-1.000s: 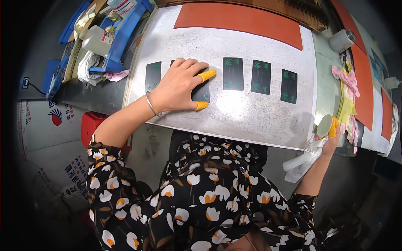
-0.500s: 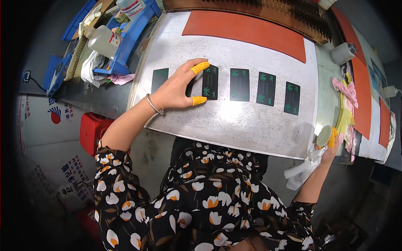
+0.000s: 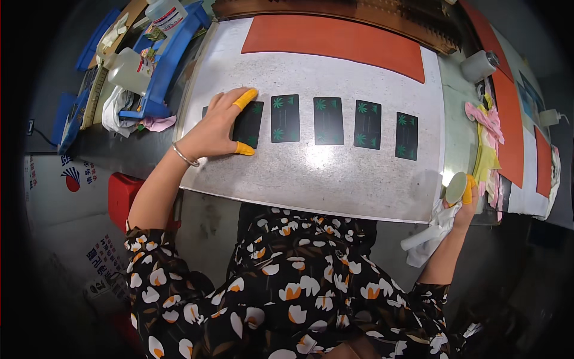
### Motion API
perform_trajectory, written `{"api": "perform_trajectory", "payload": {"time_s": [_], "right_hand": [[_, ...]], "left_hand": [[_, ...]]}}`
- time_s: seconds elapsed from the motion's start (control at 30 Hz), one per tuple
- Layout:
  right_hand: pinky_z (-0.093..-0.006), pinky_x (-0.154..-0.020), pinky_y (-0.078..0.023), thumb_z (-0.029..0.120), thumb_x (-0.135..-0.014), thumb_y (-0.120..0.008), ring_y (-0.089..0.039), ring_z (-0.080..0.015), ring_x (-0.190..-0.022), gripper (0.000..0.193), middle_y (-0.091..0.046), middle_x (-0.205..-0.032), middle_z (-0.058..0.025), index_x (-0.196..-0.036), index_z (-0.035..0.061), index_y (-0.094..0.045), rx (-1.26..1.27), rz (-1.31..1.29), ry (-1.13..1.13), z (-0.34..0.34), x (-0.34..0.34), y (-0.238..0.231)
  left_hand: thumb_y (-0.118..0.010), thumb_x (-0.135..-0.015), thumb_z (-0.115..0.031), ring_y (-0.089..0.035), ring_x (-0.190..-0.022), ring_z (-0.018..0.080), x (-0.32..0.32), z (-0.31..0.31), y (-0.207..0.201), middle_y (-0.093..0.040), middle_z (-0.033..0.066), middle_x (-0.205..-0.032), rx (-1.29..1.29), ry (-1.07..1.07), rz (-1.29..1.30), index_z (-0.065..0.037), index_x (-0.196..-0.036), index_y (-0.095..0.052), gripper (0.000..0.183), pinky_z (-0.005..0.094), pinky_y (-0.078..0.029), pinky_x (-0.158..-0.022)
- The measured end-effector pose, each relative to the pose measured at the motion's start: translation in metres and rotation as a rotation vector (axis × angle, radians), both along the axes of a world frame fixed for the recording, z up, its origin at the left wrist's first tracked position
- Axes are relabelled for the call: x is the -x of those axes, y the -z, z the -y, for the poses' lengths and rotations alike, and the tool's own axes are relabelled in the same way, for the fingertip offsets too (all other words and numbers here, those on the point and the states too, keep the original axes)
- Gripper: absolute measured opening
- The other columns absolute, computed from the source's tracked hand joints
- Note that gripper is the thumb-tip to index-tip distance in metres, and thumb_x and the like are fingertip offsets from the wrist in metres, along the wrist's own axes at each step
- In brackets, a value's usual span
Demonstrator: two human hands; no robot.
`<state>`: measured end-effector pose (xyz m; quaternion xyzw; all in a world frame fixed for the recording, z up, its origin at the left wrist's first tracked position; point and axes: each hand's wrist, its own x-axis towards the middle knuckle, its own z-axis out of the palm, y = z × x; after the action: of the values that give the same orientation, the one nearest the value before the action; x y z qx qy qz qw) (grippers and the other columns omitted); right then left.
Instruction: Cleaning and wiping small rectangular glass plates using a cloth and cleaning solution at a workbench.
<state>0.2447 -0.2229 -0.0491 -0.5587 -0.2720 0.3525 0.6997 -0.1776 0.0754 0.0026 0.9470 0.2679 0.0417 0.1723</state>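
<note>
A row of black cards with green palm-leaf patterns lies on the white, speckled work surface [image 3: 335,179]. My left hand [image 3: 212,128] hovers at the second card [image 3: 249,124], yellow finger cots on its thumb and index finger. These two are spread, near the card's top and bottom edges; whether they touch it I cannot tell. The leftmost card is mostly hidden by that hand. Beyond the fingertips lies the third card [image 3: 285,118]. By the surface's right corner, my right hand [image 3: 465,206] grips a round, pale-faced pad [image 3: 455,188] together with a white cloth [image 3: 431,238].
An orange-red mat [image 3: 335,48] spans the far side, before a dark toothed rack [image 3: 359,18]. At the left, a blue tray [image 3: 164,66] holds bottles. Pink and yellow cloths [image 3: 487,143] hang at the right, near a white bottle [image 3: 479,66]. A red box [image 3: 122,197] stands below left.
My left hand has moved left, from the third card to the second, uncovering the third. The right hand keeps its hold on the pad and cloth. The whole view has shifted slightly.
</note>
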Motion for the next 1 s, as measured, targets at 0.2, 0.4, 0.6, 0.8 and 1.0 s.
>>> {"api": "perform_trajectory", "payload": {"time_s": [0.2,0.4,0.6,0.8,1.0], "right_hand": [[-0.022,-0.037,-0.038,0.02,-0.09,-0.048,-0.047,-0.0105,-0.043,0.021,-0.053,-0.066,-0.0042,-0.099,0.0016,-0.051,0.043,0.015,0.041,-0.002,0.002,-0.004],[-0.0247,-0.037,-0.039,0.021,-0.09,-0.047,-0.047,-0.0133,-0.042,0.023,-0.054,-0.069,-0.0064,-0.103,0.0019,-0.05,0.028,0.067,-0.038,0.007,-0.013,0.009],[-0.0249,-0.037,-0.039,0.019,-0.09,-0.047,-0.046,-0.0136,-0.042,0.024,-0.054,-0.071,-0.0066,-0.107,0.0031,-0.049,0.028,0.061,0.024,0.016,-0.023,0.016],[-0.026,-0.037,-0.038,0.021,-0.09,-0.047,-0.046,-0.0153,-0.042,0.026,-0.053,-0.074,-0.007,-0.109,0.0033,-0.049,0.032,0.107,-0.072,0.014,-0.025,0.015],[-0.0259,-0.036,-0.037,0.021,-0.089,-0.047,-0.046,-0.0152,-0.041,0.025,-0.052,-0.069,-0.0072,-0.108,0.0039,-0.049,0.031,0.131,-0.13,0.008,-0.022,0.01]], "left_hand": [[-0.079,-0.051,-0.027,-0.037,-0.11,0.0307,0.001,0.002,-0.002,-0.038,0.0139,-0.127,-0.013,-0.074,-0.064,-0.006,-0.128,-0.039,0.089,0.0395,-0.028,-0.096],[-0.074,-0.054,-0.035,-0.049,-0.101,0.0283,-0.01,0.016,-0.028,-0.051,0.0105,-0.113,-0.295,0.101,-0.07,-0.006,-0.11,-0.056,0.066,0.0391,-0.037,-0.088],[-0.073,-0.06,-0.029,-0.047,-0.107,0.0328,0.003,0.013,-0.015,-0.043,0.0139,-0.123,0.015,-0.061,0.136,-0.005,-0.122,-0.043,0.073,0.0382,-0.039,-0.091],[-0.068,-0.065,-0.026,-0.039,-0.118,0.0329,0.027,-0.002,0.0,-0.035,0.0137,-0.133,0.095,-0.017,0.24,-0.005,-0.13,-0.033,0.077,0.0365,-0.032,-0.099],[-0.077,-0.056,-0.03,-0.033,-0.122,0.0323,0.045,-0.01,-0.002,-0.03,0.014,-0.138,0.076,-0.076,0.089,-0.006,-0.135,-0.027,0.097,0.0371,-0.027,-0.103]]}}
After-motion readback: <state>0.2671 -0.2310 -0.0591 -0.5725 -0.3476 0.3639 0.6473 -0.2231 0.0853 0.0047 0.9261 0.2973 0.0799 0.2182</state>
